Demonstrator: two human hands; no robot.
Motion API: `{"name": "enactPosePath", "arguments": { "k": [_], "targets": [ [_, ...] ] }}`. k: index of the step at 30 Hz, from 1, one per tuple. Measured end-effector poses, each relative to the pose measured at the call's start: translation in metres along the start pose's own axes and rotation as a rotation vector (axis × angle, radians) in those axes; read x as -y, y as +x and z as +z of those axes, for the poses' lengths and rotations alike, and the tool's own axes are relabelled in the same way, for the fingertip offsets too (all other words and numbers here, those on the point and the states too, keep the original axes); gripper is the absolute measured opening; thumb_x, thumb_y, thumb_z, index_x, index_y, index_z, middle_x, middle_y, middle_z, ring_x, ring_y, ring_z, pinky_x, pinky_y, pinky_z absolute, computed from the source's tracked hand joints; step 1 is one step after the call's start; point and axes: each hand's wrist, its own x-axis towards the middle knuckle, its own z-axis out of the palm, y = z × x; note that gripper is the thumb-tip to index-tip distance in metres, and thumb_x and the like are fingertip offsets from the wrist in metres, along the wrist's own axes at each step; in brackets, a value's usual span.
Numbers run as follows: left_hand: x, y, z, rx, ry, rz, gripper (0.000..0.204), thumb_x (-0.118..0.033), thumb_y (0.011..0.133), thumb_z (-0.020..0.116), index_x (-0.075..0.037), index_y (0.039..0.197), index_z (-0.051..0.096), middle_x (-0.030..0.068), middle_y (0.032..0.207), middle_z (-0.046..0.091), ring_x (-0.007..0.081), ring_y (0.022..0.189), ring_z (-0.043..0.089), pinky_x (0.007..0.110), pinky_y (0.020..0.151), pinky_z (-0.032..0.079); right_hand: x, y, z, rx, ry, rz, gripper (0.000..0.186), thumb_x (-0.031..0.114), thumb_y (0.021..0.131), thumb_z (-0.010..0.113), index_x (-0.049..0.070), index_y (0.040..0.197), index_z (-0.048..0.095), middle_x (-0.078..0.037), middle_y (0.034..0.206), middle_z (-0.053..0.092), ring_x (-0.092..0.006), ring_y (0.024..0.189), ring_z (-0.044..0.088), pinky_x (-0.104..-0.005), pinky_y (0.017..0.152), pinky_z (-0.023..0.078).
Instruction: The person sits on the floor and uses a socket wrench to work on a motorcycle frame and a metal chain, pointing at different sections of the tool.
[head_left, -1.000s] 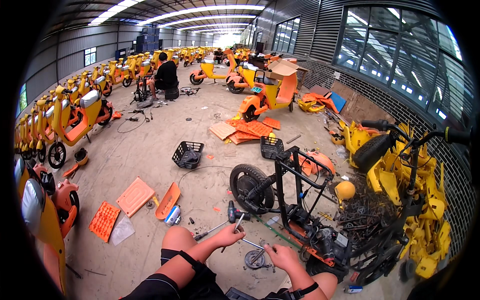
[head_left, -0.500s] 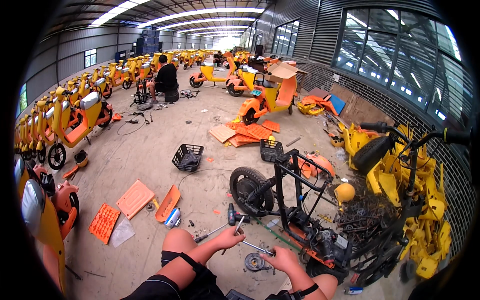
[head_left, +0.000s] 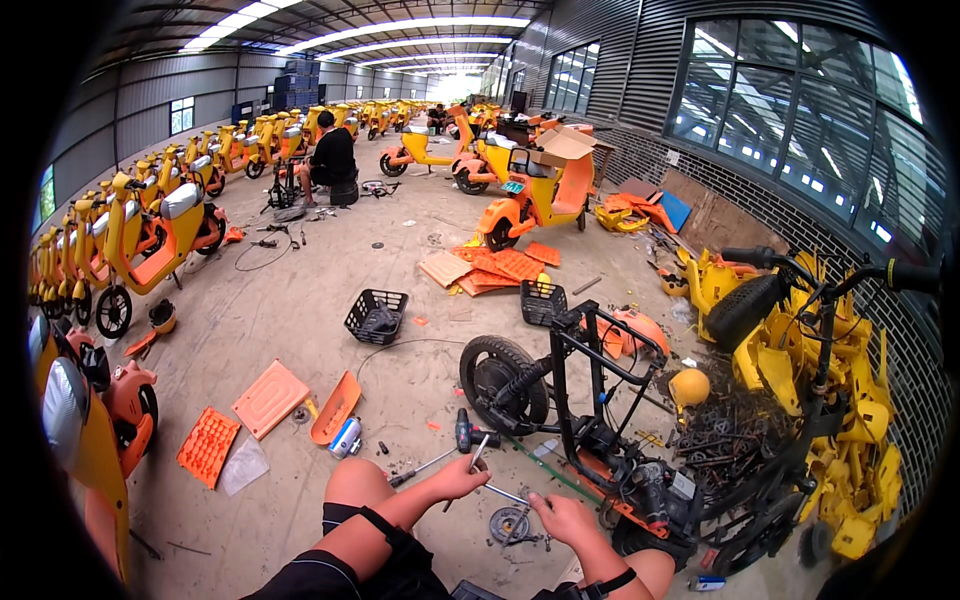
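Note:
My left hand [head_left: 460,479] is closed around the slanting bar of what looks like a T-handle wrench [head_left: 481,452]. A thin metal shaft runs from beside its fingers to my right hand [head_left: 564,519], which pinches the far end between thumb and fingers. My fingers hide where bar and shaft meet. Below the shaft, a round metal brake plate [head_left: 508,525] lies on the floor between my knees. A stripped black scooter frame [head_left: 580,400] with its rear wheel [head_left: 503,382] stands just ahead and right of my hands.
A cordless drill [head_left: 463,430] and a screwdriver [head_left: 420,468] lie ahead of my left hand. Orange panels [head_left: 270,398], a spray can [head_left: 346,438] and black baskets [head_left: 376,315] are scattered further out. Yellow covers [head_left: 860,450] pile up at right. A person [head_left: 333,160] sits far back among parked scooters.
My right hand has shifted slightly left along the shaft, so its end is now covered by the thumb and fingers. My left hand stays nearly still.

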Motion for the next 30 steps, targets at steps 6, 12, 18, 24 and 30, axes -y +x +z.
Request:
{"name": "enactPosePath", "arguments": {
  "k": [6,12,18,24,30],
  "targets": [
    [0.003,0.002,0.000,-0.001,0.013,-0.022,0.038,-0.037,0.095,0.070,-0.004,0.112,0.064,0.0100,0.083,0.070,0.0189,0.075,0.070,0.036,0.066,0.054,-0.007,0.004,0.007,0.010,-0.106,-0.076,0.064,0.069,0.086,0.068,0.008,0.104,0.075,-0.016,0.094,0.075,-0.0376,0.097,0.071,-0.0477,0.081,0.055],
    [0.003,0.002,-0.001,-0.021,0.010,0.013,0.037,-0.036,0.095,0.069,-0.004,0.112,0.064,0.0097,0.082,0.071,0.0193,0.074,0.071,0.036,0.066,0.054,-0.009,0.008,0.012,0.023,-0.058,-0.017,0.068,0.067,0.077,0.078,0.009,0.112,0.075,-0.016,0.095,0.076,-0.0353,0.096,0.072,-0.0454,0.082,0.056],
    [0.000,0.000,-0.001,-0.008,0.012,0.007,0.035,-0.034,0.096,0.070,-0.003,0.111,0.064,0.0105,0.083,0.071,0.0196,0.075,0.071,0.036,0.067,0.055,-0.006,0.004,0.007,0.021,-0.080,-0.058,0.073,0.071,0.078,0.076,0.006,0.112,0.074,-0.019,0.096,0.075,-0.0369,0.097,0.073,-0.0453,0.083,0.056],
    [-0.002,-0.002,-0.002,-0.015,0.013,0.014,0.036,-0.035,0.095,0.070,-0.003,0.111,0.064,0.0109,0.083,0.071,0.0199,0.075,0.071,0.036,0.067,0.055,-0.002,0.002,0.004,0.031,-0.036,-0.044,0.078,0.077,0.083,0.066,0.005,0.112,0.074,-0.019,0.097,0.075,-0.0390,0.099,0.072,-0.0464,0.085,0.056],
    [-0.001,-0.002,-0.002,-0.025,0.047,0.022,0.036,-0.036,0.095,0.069,-0.003,0.111,0.064,0.0107,0.083,0.071,0.0204,0.076,0.071,0.036,0.070,0.055,-0.003,0.004,0.007,0.004,0.009,-0.043,0.072,0.075,0.094,0.050,0.008,0.109,0.074,-0.020,0.096,0.075,-0.0415,0.098,0.070,-0.0501,0.083,0.055]
  ]
}}
